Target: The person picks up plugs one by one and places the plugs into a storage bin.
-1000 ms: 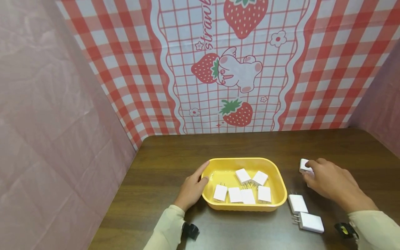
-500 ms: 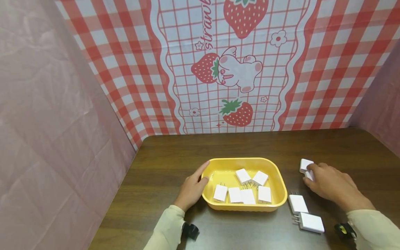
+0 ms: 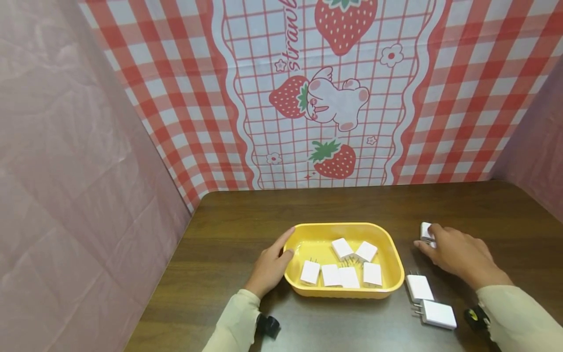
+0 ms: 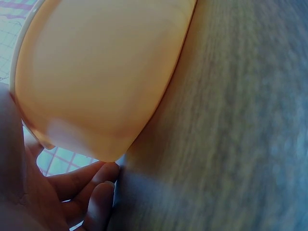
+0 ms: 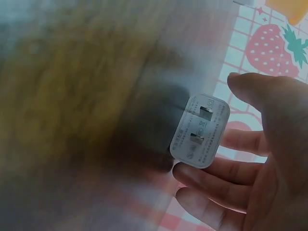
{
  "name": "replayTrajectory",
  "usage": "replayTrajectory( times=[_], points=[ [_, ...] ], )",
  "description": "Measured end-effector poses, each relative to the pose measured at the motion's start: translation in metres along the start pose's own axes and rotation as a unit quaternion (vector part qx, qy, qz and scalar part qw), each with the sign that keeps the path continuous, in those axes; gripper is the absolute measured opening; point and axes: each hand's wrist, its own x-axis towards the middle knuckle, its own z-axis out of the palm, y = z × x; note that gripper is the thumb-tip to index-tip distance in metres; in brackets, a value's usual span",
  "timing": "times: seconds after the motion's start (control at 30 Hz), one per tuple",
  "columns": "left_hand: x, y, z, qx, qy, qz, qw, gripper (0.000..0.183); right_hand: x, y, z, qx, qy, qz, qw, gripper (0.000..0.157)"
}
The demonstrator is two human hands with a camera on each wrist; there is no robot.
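My left hand (image 3: 269, 266) holds the left end of a yellow plastic tray (image 3: 344, 292), thumb at the rim and fingers along the outer wall; in the left wrist view, fingertips (image 4: 109, 169) meet the tray's underside edge. Several white plug-in chargers (image 3: 371, 274) lie inside. Right of the tray, my right hand (image 3: 459, 252) is at another white charger (image 3: 426, 231), partly hidden by the fingers. In the right wrist view that charger (image 5: 201, 131) shows its two-prong face. The thumb stands apart from it, while fingertips lie close to its other side; contact is unclear.
Two more white chargers, one upper (image 3: 420, 288) and one lower (image 3: 439, 314), lie on the brown wooden table (image 3: 237, 215) between the tray and my right forearm. A strawberry-print cloth (image 3: 334, 98) hangs behind the table; pink cloth (image 3: 88, 195) covers the left side.
My right hand has shifted slightly left at the far charger, with its thumb spread further out. The left hand, tray and the chargers inside have stayed put.
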Motion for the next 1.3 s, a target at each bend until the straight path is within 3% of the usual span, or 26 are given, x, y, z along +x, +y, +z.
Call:
replayTrajectory(
  times=[0.3, 0.57, 1.07, 1.3],
  points=[
    [0.000, -0.002, 0.001, -0.004, 0.001, 0.001, 1.0000, 0.053, 0.005, 0.000, -0.004, 0.023, -0.001, 0.007, 1.000, 0.057],
    [0.001, -0.003, 0.001, -0.001, 0.003, 0.002, 1.0000, 0.052, 0.012, -0.001, -0.002, 0.006, 0.003, 0.010, 1.000, 0.081],
    [0.000, 0.000, 0.000, -0.007, -0.005, -0.003, 1.0000, 0.052, 0.013, 0.000, -0.003, 0.029, -0.011, 0.027, 0.999, 0.070],
    [0.001, 0.000, -0.001, -0.007, -0.004, -0.003, 1.0000, 0.052, 0.011, -0.002, -0.004, 0.023, -0.036, 0.044, 0.998, 0.077]
  ],
)
